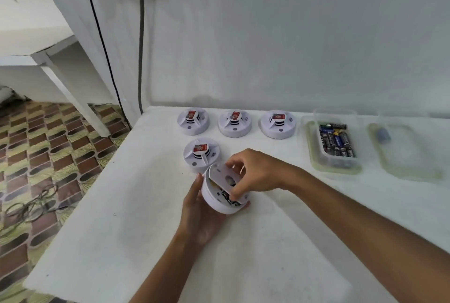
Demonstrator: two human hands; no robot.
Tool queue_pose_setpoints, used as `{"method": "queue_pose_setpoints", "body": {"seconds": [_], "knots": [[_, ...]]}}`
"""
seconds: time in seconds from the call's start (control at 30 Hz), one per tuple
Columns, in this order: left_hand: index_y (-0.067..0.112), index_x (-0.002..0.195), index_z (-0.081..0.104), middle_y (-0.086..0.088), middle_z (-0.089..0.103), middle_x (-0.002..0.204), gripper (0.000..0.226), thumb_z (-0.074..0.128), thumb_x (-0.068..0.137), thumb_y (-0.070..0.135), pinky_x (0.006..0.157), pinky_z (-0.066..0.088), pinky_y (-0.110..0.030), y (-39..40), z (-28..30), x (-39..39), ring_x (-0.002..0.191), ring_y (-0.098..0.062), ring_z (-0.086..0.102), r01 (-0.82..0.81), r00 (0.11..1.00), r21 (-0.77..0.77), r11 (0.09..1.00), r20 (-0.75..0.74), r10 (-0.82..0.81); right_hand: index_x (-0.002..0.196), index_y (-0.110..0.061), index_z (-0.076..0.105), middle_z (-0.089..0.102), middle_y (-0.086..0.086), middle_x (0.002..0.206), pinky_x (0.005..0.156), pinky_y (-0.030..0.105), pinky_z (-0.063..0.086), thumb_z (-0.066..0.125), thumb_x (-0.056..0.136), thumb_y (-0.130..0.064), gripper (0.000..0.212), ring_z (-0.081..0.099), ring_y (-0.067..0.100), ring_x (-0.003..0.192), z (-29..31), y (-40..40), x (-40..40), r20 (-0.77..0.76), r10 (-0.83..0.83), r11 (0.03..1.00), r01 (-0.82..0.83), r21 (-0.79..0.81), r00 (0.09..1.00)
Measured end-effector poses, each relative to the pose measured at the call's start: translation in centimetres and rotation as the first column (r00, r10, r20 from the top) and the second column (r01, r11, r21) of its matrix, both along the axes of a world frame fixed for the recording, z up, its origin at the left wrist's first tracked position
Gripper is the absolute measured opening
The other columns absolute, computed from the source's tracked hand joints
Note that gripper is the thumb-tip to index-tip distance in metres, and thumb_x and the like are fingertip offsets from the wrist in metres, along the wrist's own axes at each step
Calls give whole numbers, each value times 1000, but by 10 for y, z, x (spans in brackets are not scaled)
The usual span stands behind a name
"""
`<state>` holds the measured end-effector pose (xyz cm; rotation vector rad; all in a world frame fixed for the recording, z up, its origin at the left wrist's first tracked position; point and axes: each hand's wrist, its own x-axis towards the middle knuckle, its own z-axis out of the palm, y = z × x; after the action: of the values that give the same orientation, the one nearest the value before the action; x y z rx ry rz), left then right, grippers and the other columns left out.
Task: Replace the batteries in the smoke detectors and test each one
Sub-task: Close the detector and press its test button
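My left hand (202, 210) cups a white round smoke detector (216, 201) turned back side up, just above the table. My right hand (253, 171) pinches its white back cover (222, 175), which is tilted up off the body so batteries show in the gap beneath. Several more white smoke detectors with red labels sit face up: one (201, 154) just behind my hands, and a row of three at the back (193, 121) (235, 124) (277, 124).
A clear tub (316, 147) with several AA batteries stands at the back right, and a second clear tub (409, 156) holding one small blue-grey item sits beyond it. The white table (146, 229) ends at the left above a patterned floor. Cables hang down the wall.
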<state>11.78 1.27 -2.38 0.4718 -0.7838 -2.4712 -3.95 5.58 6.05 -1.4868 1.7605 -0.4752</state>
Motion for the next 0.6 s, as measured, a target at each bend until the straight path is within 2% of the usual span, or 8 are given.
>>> {"method": "queue_pose_setpoints", "body": {"seconds": [0.17, 0.3, 0.47, 0.53, 0.6], "knots": [[10, 121, 66, -20, 60, 129, 67, 79, 67, 49, 96, 45, -61, -1, 0, 0, 112, -37, 61, -4, 1000, 15, 1000, 3, 4, 96, -9, 70, 66, 3, 85, 62, 27, 45, 87, 62, -25, 41, 56, 14, 72, 0, -1, 3, -49, 11, 999, -13, -35, 999], [12, 122, 65, -19, 59, 130, 69, 80, 66, 49, 95, 46, -60, -2, -2, 1, 114, -38, 60, -1, 1000, -2, 1000, 16, 1, 67, -11, 60, 44, -6, 58, 53, 24, 29, 86, 65, -30, 32, 39, 11, 55, 0, -3, 4, -72, 7, 999, -10, -41, 997], [14, 120, 67, -17, 60, 129, 65, 78, 67, 51, 95, 46, -59, -1, -3, 1, 115, -36, 60, 4, 1000, -26, 1000, 30, -3, 58, -13, 61, 43, -11, 45, 47, 17, 30, 85, 68, -34, 33, 41, 4, 42, 0, -6, 5, -54, -26, 1000, 25, -18, 998], [15, 119, 68, -17, 60, 130, 65, 80, 65, 51, 95, 47, -59, -1, -4, 2, 114, -36, 60, 6, 999, -25, 1000, 39, -5, 55, -14, 59, 44, -11, 45, 47, 18, 31, 85, 68, -34, 35, 42, 5, 42, 1, -6, 6, -58, -44, 999, 43, -7, 997], [16, 118, 68, -16, 61, 129, 65, 80, 65, 52, 97, 46, -59, -1, -3, 2, 113, -35, 61, 9, 999, -52, 999, 41, -7, 60, -10, 66, 51, -9, 50, 49, 19, 34, 86, 66, -34, 31, 47, 5, 47, 2, -7, 7, -56, -73, 997, 73, 9, 996]]}}
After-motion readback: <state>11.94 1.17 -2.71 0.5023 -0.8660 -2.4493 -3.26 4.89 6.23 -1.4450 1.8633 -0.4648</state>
